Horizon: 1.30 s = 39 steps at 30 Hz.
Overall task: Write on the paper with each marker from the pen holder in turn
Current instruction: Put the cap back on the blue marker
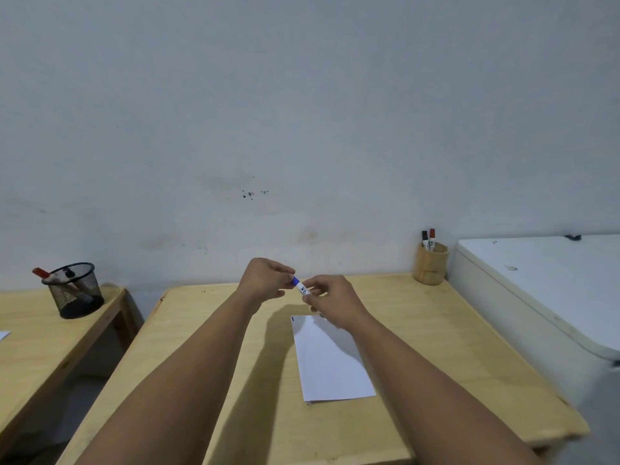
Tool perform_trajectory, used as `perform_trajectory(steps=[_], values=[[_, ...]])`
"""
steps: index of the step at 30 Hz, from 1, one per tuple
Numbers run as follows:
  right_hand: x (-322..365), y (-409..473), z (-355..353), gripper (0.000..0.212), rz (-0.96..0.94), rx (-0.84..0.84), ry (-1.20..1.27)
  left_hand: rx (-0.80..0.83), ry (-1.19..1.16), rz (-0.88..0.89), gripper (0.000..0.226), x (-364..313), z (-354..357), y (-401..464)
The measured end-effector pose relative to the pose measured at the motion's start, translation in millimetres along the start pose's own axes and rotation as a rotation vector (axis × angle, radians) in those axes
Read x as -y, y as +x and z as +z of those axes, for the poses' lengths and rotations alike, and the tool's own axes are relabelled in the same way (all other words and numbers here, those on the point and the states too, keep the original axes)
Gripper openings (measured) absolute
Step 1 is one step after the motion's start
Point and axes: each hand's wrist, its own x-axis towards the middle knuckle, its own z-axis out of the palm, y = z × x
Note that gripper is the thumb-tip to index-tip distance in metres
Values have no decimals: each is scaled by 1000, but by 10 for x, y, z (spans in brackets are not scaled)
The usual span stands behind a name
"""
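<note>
Both hands (268,278) (330,300) pinch the blue marker (301,287) above the paper (330,360).

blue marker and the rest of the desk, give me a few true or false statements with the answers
1. Both hands hold the blue marker: the left hand at the cap end, the right hand on the barrel. True.
2. The marker is held low, its tip pressed on the paper. False: it is held up in the air beyond the sheet's far end.
3. The wooden pen holder at the table's far right corner holds two markers, one black-capped and one red-capped. True.
4. The black mesh cup stands on the same table as the paper. False: it stands on a separate table to the left.
5. The paper is covered in writing. False: only a small blue mark shows at its far left corner.
</note>
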Motion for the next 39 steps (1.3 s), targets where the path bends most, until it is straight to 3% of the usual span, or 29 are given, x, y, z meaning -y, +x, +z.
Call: perform_trajectory(steps=[5,11,19,22,26,33,36,39], values=[[-57,-38,-159,19,38,-38,37,-37,46,9,13,-46,301,-17],[-366,-19,-725,14,96,-174,-16,171,8,26,30,-302,986,25],[-536,491,-2367,13,65,-695,-79,233,149,127,60,-597,2275,610],[-582,723,-2813,16,11,-795,-82,203,232,184,79,-564,2749,826],[-768,1048,-3075,22,24,-787,-109,218,371,253,92,-433,3253,1107],[-1215,1324,-3001,19,126,-606,-241,161,303,308,73,-304,3688,1387],[-1320,1398,-2959,39,141,-559,-234,110,270,330,65,-256,3782,1399],[-1368,1516,-2962,27,212,-495,-319,66,272,334,65,-212,3826,1415]])
